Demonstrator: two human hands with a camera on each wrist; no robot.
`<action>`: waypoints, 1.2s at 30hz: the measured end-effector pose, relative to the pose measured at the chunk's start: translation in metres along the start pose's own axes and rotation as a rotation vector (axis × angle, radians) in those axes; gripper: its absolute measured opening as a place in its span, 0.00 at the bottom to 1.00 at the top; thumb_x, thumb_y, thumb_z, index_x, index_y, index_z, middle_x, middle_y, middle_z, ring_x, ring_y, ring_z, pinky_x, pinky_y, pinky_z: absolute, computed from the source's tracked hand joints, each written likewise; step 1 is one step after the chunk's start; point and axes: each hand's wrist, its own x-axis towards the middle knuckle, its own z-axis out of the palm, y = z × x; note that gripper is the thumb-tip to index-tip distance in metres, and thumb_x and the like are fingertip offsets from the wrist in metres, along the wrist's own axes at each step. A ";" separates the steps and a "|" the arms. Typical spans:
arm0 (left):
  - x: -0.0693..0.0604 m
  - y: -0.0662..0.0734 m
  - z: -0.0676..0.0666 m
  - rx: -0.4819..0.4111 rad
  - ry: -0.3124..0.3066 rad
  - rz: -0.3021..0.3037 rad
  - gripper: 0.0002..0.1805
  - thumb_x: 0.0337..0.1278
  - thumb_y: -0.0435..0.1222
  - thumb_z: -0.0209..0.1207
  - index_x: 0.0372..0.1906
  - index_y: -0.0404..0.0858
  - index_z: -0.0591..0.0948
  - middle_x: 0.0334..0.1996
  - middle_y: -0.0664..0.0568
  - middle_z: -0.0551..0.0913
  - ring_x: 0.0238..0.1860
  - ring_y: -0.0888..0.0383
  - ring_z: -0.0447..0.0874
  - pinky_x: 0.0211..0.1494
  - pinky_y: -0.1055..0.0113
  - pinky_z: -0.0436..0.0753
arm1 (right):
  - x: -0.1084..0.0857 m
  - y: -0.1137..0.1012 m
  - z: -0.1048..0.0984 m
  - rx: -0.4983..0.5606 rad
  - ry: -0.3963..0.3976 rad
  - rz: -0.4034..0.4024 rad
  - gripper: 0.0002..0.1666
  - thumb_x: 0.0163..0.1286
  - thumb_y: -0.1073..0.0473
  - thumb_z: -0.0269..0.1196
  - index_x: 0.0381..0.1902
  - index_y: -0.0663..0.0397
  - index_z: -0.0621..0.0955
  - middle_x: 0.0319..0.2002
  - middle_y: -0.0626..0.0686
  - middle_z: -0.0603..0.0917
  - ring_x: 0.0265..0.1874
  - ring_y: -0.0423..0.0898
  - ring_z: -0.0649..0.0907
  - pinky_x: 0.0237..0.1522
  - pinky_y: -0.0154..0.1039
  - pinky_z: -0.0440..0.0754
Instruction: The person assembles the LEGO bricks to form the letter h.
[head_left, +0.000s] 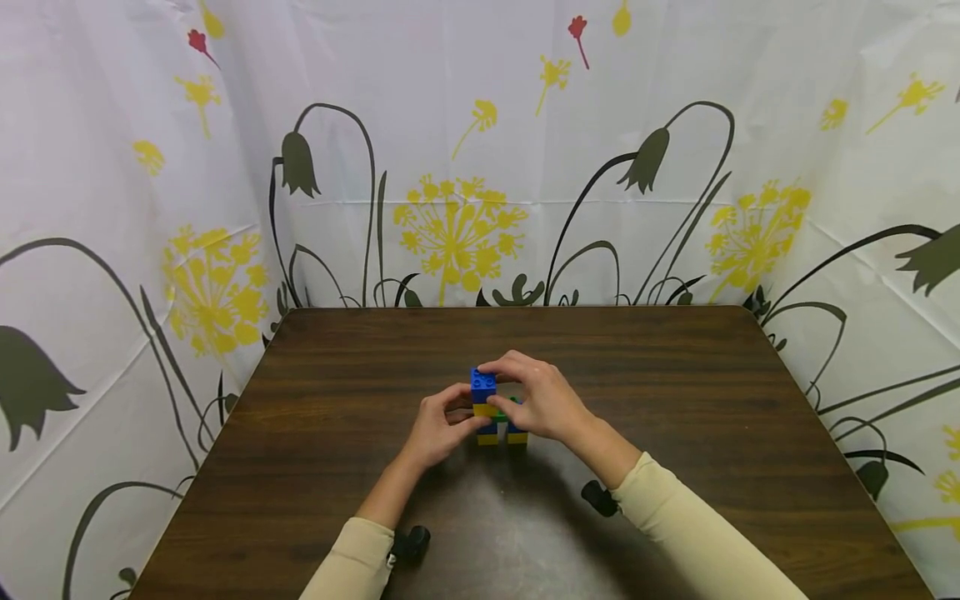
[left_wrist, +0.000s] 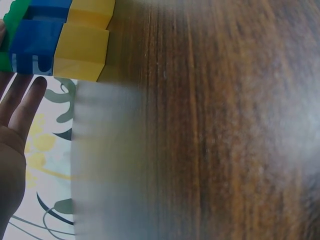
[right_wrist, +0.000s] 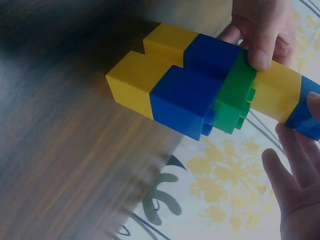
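Note:
A small structure of toy building bricks stands on the table. Its two legs each have a yellow brick (right_wrist: pixel 135 77) under a blue brick (right_wrist: pixel 185 95), and a green brick (right_wrist: pixel 231 97) bridges them. Above the green one, on the left side, sits another yellow brick (right_wrist: pixel 275 90), topped by a blue brick (head_left: pixel 483 387). My right hand (head_left: pixel 547 398) pinches this top blue brick between thumb and fingers. With its thumb at the green and upper yellow bricks, my left hand (head_left: pixel 438 429) grips the structure from the left; its other fingers are partly hidden behind.
The brown wooden table (head_left: pixel 337 358) reaches back to a white curtain (head_left: pixel 450 100) printed with flowers. Black wrist camera mounts (head_left: pixel 411 546) are worn at both sleeve cuffs.

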 end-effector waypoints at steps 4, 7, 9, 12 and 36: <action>0.001 0.000 0.000 -0.002 0.000 0.001 0.18 0.54 0.25 0.68 0.51 0.30 0.80 0.46 0.39 0.84 0.49 0.41 0.83 0.50 0.54 0.83 | 0.001 -0.001 -0.001 -0.009 -0.005 0.009 0.25 0.61 0.63 0.72 0.56 0.51 0.80 0.45 0.45 0.79 0.45 0.42 0.85 0.41 0.38 0.85; 0.001 0.000 0.000 0.003 0.000 -0.002 0.18 0.54 0.25 0.68 0.51 0.30 0.80 0.46 0.39 0.84 0.49 0.41 0.83 0.50 0.54 0.82 | 0.000 -0.002 -0.001 -0.031 -0.002 0.019 0.25 0.61 0.63 0.72 0.56 0.51 0.80 0.45 0.45 0.80 0.45 0.41 0.85 0.44 0.37 0.84; 0.001 0.000 0.000 0.007 0.000 -0.006 0.18 0.53 0.25 0.68 0.51 0.30 0.80 0.46 0.39 0.84 0.49 0.41 0.83 0.50 0.52 0.82 | 0.000 -0.002 0.000 -0.053 -0.005 0.026 0.25 0.61 0.62 0.72 0.56 0.50 0.79 0.46 0.44 0.80 0.46 0.40 0.85 0.46 0.36 0.83; 0.000 -0.001 0.001 0.009 0.004 -0.007 0.18 0.53 0.25 0.68 0.50 0.30 0.80 0.45 0.39 0.84 0.49 0.41 0.83 0.50 0.51 0.82 | -0.001 -0.003 0.001 -0.085 -0.016 0.026 0.25 0.61 0.61 0.72 0.57 0.51 0.79 0.46 0.44 0.80 0.47 0.39 0.84 0.48 0.38 0.83; 0.002 -0.024 -0.001 0.151 -0.020 -0.041 0.30 0.47 0.30 0.73 0.59 0.39 0.79 0.52 0.44 0.82 0.53 0.43 0.81 0.53 0.46 0.80 | -0.011 0.011 -0.004 -0.100 0.015 -0.038 0.38 0.65 0.52 0.69 0.71 0.45 0.70 0.53 0.46 0.82 0.48 0.43 0.84 0.48 0.42 0.83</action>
